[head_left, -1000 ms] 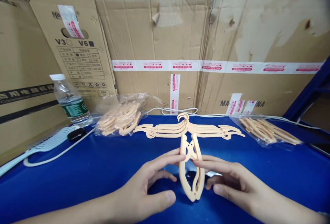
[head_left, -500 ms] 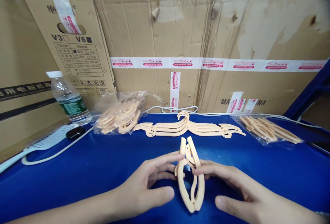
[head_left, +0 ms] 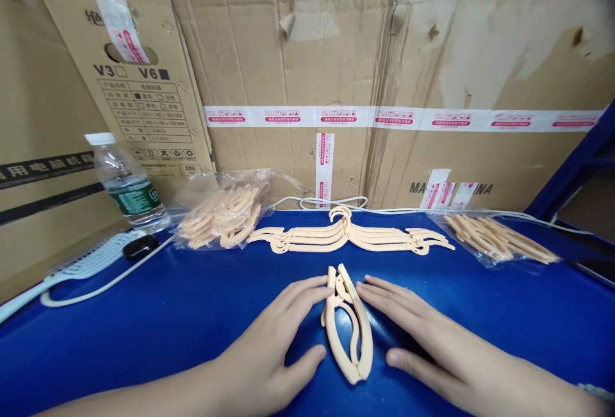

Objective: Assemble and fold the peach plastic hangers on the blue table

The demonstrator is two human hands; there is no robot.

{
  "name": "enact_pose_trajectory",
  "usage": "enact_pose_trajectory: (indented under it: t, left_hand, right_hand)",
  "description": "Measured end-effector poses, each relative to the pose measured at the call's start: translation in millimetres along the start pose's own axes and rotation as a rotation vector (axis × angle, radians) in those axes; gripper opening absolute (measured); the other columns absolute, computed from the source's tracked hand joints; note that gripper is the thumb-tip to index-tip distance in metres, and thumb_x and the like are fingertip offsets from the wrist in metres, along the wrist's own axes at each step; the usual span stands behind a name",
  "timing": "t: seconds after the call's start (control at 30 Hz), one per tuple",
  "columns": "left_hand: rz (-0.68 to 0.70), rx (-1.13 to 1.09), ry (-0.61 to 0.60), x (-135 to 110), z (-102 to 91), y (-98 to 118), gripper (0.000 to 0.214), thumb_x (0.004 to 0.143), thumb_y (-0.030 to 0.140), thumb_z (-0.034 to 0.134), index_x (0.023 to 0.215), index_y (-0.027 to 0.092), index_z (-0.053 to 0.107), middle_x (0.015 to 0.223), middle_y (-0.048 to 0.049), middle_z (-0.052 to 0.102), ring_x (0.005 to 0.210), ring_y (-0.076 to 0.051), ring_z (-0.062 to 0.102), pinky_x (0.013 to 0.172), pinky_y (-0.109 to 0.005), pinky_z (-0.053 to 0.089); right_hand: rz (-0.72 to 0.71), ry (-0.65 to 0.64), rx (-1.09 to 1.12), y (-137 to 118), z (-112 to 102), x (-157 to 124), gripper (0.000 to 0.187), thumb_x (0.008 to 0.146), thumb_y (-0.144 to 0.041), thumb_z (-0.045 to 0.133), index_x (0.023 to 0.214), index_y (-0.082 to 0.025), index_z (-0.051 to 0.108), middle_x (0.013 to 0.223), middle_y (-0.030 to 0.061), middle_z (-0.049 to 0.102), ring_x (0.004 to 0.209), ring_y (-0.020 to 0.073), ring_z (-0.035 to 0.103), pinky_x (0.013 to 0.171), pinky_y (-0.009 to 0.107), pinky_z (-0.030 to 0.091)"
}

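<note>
A folded cream plastic hanger (head_left: 366,339) lies on the blue tabletop in front of me, its two arms side by side and meeting at the near end. To its left is my left hand (head_left: 283,327), fingers stretched out, the fingertips at the hanger's upper left edge. On the other side my right hand (head_left: 423,327) is flat and open, its fingertips close to the upper right edge; whether they touch it I cannot tell. Both thumbs are spread away from the hanger. Beyond it lie several unfolded cream hangers (head_left: 317,245), nested with hooks together.
A clear bag of folded hangers (head_left: 225,215) lies at the back left, another bag (head_left: 500,237) at the back right. A water bottle (head_left: 127,180), a pale hairbrush (head_left: 91,260) and a black object (head_left: 139,247) are on the left. Cardboard (head_left: 288,71) and a white cable (head_left: 331,202) line the back.
The folded hanger has gone down flat onto the tabletop, slightly left and farther off. My fingers have come off its arms and straightened, the right hand moving back from its front.
</note>
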State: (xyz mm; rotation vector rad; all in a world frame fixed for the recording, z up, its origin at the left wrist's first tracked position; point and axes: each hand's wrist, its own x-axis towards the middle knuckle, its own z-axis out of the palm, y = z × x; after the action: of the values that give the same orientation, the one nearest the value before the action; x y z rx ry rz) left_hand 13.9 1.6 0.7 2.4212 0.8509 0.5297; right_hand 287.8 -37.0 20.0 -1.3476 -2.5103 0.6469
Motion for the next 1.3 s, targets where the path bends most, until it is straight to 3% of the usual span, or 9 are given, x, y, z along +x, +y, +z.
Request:
enact_pose_trajectory:
  t: [0.17,0.27,0.5,0.77,0.93,1.3]
  left_hand:
    - [0.008,0.009,0.061,0,0.8,5,0.031,0.084,0.011,0.055,0.113,0.022,0.053,0.126,-0.0089,0.055,0.119,-0.023,0.053,0.104,-0.041,0.046]
    - [0.029,0.021,0.034,0,0.7,7,0.027,0.083,0.008,0.057,0.105,0.022,0.054,0.116,-0.0059,0.058,0.111,-0.022,0.055,0.099,-0.038,0.047]
    - [0.031,0.052,0.08,0,2.0,0,0.026,0.084,0.01,0.056,0.106,0.024,0.055,0.119,-0.0046,0.058,0.113,-0.022,0.054,0.099,-0.038,0.045]
    - [0.052,0.142,0.099,2,-3.5,-5,0.029,0.087,0.013,0.057,0.113,0.024,0.055,0.12,-0.0069,0.061,0.115,-0.025,0.056,0.101,-0.042,0.044]
    - [0.068,0.198,0.083,4,-4.1,-4,0.026,0.087,0.012,0.056,0.11,0.023,0.054,0.12,-0.0077,0.062,0.114,-0.025,0.057,0.106,-0.046,0.039]
    - [0.112,0.285,0.072,3,-6.6,-12,0.035,0.09,0.014,0.052,0.122,0.027,0.055,0.126,-0.0071,0.063,0.118,-0.024,0.058,0.113,-0.052,0.032]
  right_hand:
    - [-0.09,0.145,-0.043,-5,-4,0,0.046,0.1,-0.039,0.046,0.142,-0.023,0.051,0.143,0.0095,0.054,0.134,0.0265,0.048,0.109,0.043,0.045]
    - [-0.144,0.138,-0.078,-8,-6,0,0.041,0.099,-0.034,0.048,0.139,-0.024,0.055,0.135,0.0093,0.061,0.13,0.0245,0.052,0.106,0.039,0.048]
    - [-0.107,0.04,-0.093,-2,-4,0,0.048,0.1,-0.035,0.047,0.146,-0.025,0.046,0.149,0.0088,0.047,0.14,0.0266,0.039,0.112,0.045,0.04]
    - [-0.082,0.001,-0.014,0,-3,0,0.053,0.099,-0.039,0.048,0.15,-0.028,0.039,0.152,0.006,0.043,0.143,0.0297,0.032,0.115,0.051,0.034]
    - [-0.082,-0.017,0.015,-2,-6,1,0.051,0.099,-0.04,0.049,0.148,-0.03,0.042,0.153,0.004,0.042,0.143,0.031,0.031,0.116,0.054,0.03]
    - [-0.056,-0.049,-0.082,4,-6,3,0.054,0.1,-0.048,0.044,0.151,-0.033,0.035,0.159,0.0029,0.026,0.146,0.034,0.02,0.114,0.061,0.023]
